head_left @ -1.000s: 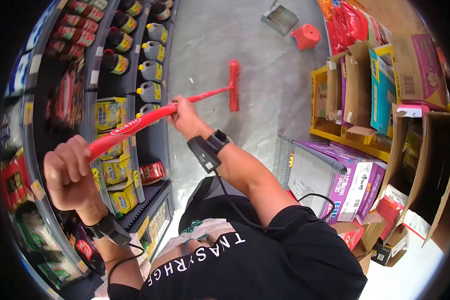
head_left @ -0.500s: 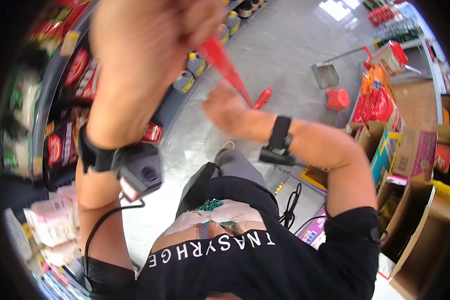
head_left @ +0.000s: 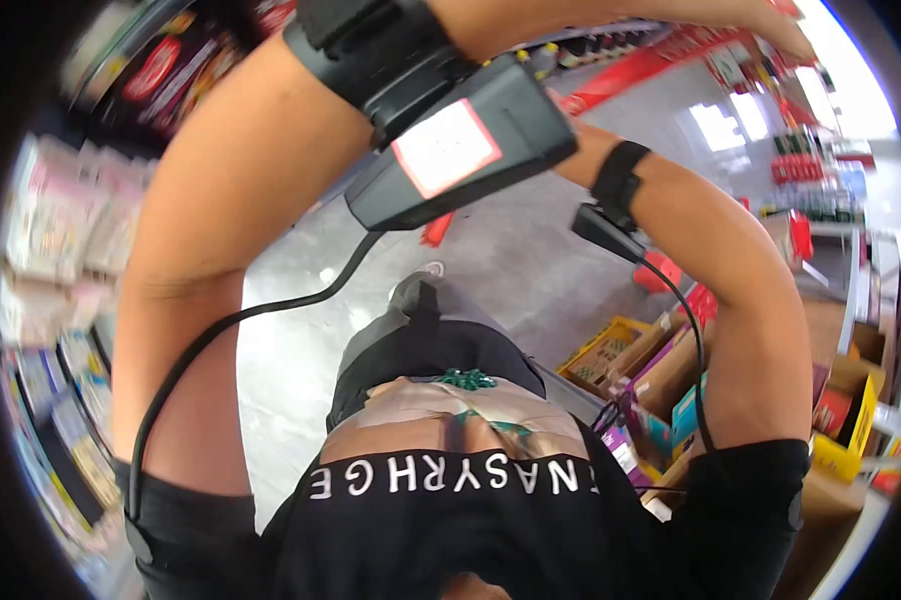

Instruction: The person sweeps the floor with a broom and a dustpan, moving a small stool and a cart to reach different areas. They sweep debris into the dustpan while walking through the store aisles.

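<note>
A long red strip (head_left: 631,80) stretches across the upper part of the view, between my two hands. My left arm reaches across the top, and my left hand (head_left: 776,28) is at the strip's far end in the upper right, closed and partly cut off by the frame edge. My right hand (head_left: 563,102) is at the strip's near end, its fingers closed there and mostly hidden behind the black device (head_left: 471,145) strapped to my left wrist. Below that device, a short red piece (head_left: 437,229) shows against the floor.
Shelves with packaged goods (head_left: 61,220) line the left side. To the right stand cardboard boxes (head_left: 841,490), a yellow crate (head_left: 603,352) and a red stool (head_left: 659,272). A cable (head_left: 251,312) runs along my left arm, another (head_left: 693,335) along my right. Grey floor (head_left: 291,400) lies between.
My left hand has swung from the upper left to the upper right, carrying the strip's end with it. My right arm has risen, and the strip now runs up to the right.
</note>
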A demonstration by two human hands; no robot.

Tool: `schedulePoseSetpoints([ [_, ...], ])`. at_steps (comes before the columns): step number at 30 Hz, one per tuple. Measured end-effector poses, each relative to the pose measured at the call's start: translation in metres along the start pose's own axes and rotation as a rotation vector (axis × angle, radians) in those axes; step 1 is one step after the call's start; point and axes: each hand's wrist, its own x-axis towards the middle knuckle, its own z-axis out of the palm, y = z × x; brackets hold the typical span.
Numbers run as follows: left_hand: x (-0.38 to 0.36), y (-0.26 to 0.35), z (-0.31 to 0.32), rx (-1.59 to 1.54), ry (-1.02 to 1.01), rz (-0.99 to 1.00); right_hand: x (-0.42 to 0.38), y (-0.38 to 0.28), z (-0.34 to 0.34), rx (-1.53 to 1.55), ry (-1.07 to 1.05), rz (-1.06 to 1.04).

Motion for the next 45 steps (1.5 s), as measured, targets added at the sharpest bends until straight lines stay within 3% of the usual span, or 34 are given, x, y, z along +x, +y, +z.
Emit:
schedulePoseSetpoints([
  [1,-0.021,-0.009,-0.004,0.080,0.077,-0.054,0.003,-0.009,-0.013,-0.009,-0.046,0.001],
  [2,-0.050,-0.021,-0.004,0.154,0.173,-0.130,0.005,-0.018,-0.026,-0.127,-0.310,0.045],
  [4,-0.127,-0.068,0.015,0.430,0.531,-0.209,-0.011,-0.010,-0.021,-0.055,-0.316,0.050],
  [7,-0.254,-0.090,0.025,-0.044,0.545,-0.536,-0.003,0.003,0.026,0.094,-0.393,0.203],
  [8,-0.299,-0.104,0.049,-0.179,0.863,-0.666,0.001,0.002,0.036,0.126,-0.400,0.207],
  [9,-0.346,-0.110,0.068,-0.197,0.943,-0.744,0.006,-0.006,0.033,0.137,-0.397,0.185],
  [10,-0.389,-0.116,0.092,-0.130,1.095,-0.975,0.011,-0.015,0.032,0.145,-0.407,0.151],
  [11,-0.426,-0.115,0.124,-0.157,1.222,-1.079,0.010,-0.014,0.038,0.199,-0.412,0.143],
  [15,-0.501,-0.089,0.221,-0.333,1.588,-1.470,0.059,-0.028,0.078,0.310,-0.362,0.016],
  [21,-0.440,-0.085,0.307,-0.492,1.880,-1.560,0.151,-0.078,0.094,0.505,-0.361,-0.256],
  [25,-0.345,-0.110,0.335,-0.635,2.041,-1.395,0.193,-0.078,0.132,0.478,-0.313,-0.249],
  [29,-0.263,-0.130,0.354,-0.592,2.063,-1.413,0.192,-0.003,0.162,0.505,-0.337,-0.272],
  [32,-0.224,-0.134,0.361,-0.632,2.080,-1.425,0.183,0.069,0.211,0.463,-0.433,-0.149],
  [34,-0.224,-0.145,0.376,-0.633,2.075,-1.423,0.152,0.120,0.232,0.491,-0.332,-0.163],
  [35,-0.223,-0.150,0.383,-0.640,2.067,-1.422,0.151,0.149,0.264,0.500,-0.422,-0.128],
  [38,-0.219,-0.164,0.380,-0.580,2.026,-1.415,0.097,0.222,0.280,0.564,-0.468,0.000],
  [42,-0.229,-0.201,0.372,-0.533,1.924,-1.403,0.016,0.284,0.282,0.570,-0.624,0.310],
  [45,-0.218,-0.225,0.365,-0.522,1.886,-1.435,-0.031,0.316,0.311,0.470,-0.578,0.340],
])
